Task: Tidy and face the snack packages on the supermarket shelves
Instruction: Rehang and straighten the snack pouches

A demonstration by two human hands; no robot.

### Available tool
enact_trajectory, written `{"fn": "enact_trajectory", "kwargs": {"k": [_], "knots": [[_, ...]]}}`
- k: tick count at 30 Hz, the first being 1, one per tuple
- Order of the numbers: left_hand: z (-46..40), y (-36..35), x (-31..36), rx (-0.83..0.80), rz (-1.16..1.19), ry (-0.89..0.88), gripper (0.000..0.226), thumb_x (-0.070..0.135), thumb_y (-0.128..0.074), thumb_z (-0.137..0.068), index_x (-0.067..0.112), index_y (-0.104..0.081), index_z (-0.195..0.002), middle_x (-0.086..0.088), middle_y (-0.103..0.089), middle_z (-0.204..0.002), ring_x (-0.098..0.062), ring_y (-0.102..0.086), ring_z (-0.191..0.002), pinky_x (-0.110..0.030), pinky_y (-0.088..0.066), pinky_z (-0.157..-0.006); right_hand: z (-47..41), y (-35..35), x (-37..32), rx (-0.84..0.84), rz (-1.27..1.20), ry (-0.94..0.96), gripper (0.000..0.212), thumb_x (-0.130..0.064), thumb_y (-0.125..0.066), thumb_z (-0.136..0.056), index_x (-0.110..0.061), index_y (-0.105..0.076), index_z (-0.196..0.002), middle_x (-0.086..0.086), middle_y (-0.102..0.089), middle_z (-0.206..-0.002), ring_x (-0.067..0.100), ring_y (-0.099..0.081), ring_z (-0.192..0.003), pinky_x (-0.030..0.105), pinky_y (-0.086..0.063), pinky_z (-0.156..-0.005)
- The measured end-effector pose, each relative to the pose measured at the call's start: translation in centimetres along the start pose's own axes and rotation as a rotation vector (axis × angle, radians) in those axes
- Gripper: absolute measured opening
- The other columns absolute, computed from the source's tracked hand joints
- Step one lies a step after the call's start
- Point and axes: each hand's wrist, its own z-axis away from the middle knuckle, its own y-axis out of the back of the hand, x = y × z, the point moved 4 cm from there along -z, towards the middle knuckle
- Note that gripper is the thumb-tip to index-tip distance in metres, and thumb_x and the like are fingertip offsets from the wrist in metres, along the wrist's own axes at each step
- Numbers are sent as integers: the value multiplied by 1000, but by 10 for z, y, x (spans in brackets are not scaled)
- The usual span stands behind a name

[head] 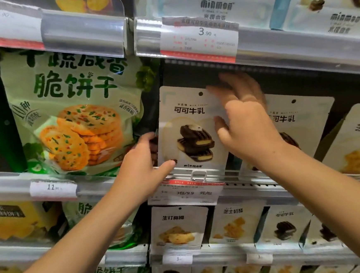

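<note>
A white cocoa-milk biscuit package (192,131) stands upright at the front of the middle shelf. My left hand (142,167) grips its lower left edge, thumb on the front corner and fingers curled behind the side. My right hand (244,122) lies against the package's upper right corner with fingers spread and blurred, reaching up to the dark underside of the shelf above. A second package of the same kind (298,122) stands just right of it, partly hidden by my right hand and wrist.
Large green cracker bags (74,114) fill the shelf section to the left. A cheese-flavour package (356,144) leans at the far right. A sale price tag (187,191) hangs from the shelf rail (253,182). More small white packages (180,229) line the shelf below.
</note>
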Motion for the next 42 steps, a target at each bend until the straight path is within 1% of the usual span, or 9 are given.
{"fn": "enact_trajectory", "kwargs": {"k": [5, 8, 14, 18, 24, 29, 35, 39, 42], "knots": [[66, 13, -5, 339, -50, -493, 28, 20, -57, -91, 12, -55, -117, 1, -55, -109, -14, -53, -104, -22, -41, -94, 67, -22, -1, 11, -54, 207, 41, -13, -60, -82, -11, -60, -122, 10, -54, -123, 28, -43, -120, 34, -28, -103], [108, -25, -26, 105, -31, -658, 18, 19, -54, -88, 18, -58, -105, 6, -57, -99, -13, -56, -91, -27, -44, -82, 99, -48, 11, -87, -104, 122, 35, -10, -57, -86, -7, -63, -119, 13, -58, -121, 31, -49, -118, 40, -36, -102], [104, -94, -67, -142, -277, -277, 32, 24, -61, -87, 10, -63, -116, -6, -56, -103, -27, -55, -99, -42, -51, -87, 116, -70, 21, -61, -169, 44, 35, -21, -41, -98, -9, -60, -124, 5, -63, -115, 22, -52, -109, 31, -33, -98], [85, -113, -82, -309, -416, 5, 24, 36, -57, -92, 22, -44, -77, 3, -44, -76, -31, -53, -105, -44, -42, -99, 117, -76, 21, 10, -195, 36, 38, -26, -39, -97, -8, -61, -122, 4, -63, -112, 21, -53, -106, 33, -35, -92], [66, -115, -102, -318, -358, 213, 41, 27, -59, -92, 18, -39, -58, 2, -41, -67, -24, -56, -93, -33, -40, -70, 122, -83, 22, 128, -180, 80, 43, -34, -51, -89, -6, -62, -119, 5, -63, -116, 22, -53, -109, 32, -35, -95], [60, -116, -120, -267, -130, 397, 38, 22, -67, -89, 3, -59, -122, -7, -60, -94, -16, -49, -70, -26, -39, -63, 122, -87, 21, 154, -136, 75, 44, -31, -60, -83, -7, -60, -120, 6, -61, -115, 22, -52, -110, 30, -33, -96], [61, -119, -116, -373, -236, 306, 37, 24, -61, -94, 18, -57, -130, -11, -60, -118, -24, -60, -92, -26, -42, -74, 126, -87, 23, 137, -82, 90, 52, -30, -66, -80, -6, -56, -125, 9, -59, -121, 26, -50, -115, 41, -37, -101], [62, -110, -102, -266, -216, 163, 17, 24, -65, -91, 11, -74, -95, 1, -61, -77, -25, -64, -87, -27, -41, -69, 141, -96, 17, 71, -116, -44, 65, -24, -66, -86, -14, -36, -143, 10, -35, -151, 26, -22, -145, 51, -14, -119], [70, -97, -86, -201, -128, -13, 9, 16, -69, -87, 17, -75, -94, 2, -70, -85, -18, -65, -87, -27, -47, -76, 173, -98, 6, 150, -224, -74, 68, -5, -63, -86, -15, -30, -144, 13, -14, -158, 31, -11, -149, 54, -11, -119]]}}
